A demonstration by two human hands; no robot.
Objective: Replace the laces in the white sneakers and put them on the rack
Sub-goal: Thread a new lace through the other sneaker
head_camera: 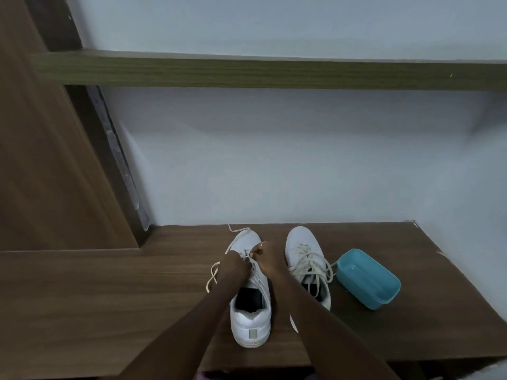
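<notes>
Toward the back edge of the dark brown wooden surface (109, 297), the left hand (233, 266) grips the off-white shoelace (209, 283), which looks soft and limp, over the left white leather sneaker (251, 325). The right hand (267, 263) pinches its stiffer tip, probably the best hold for threading. The right white sneaker (300, 242) stands laced, and a teal plastic tub (367, 281) sits nearer the right edge.

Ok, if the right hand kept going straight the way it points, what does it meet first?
Probably the toe of the left sneaker, whose lace the right hand pinches. If it passes above the toe, next is the wall; height is unclear.
</notes>
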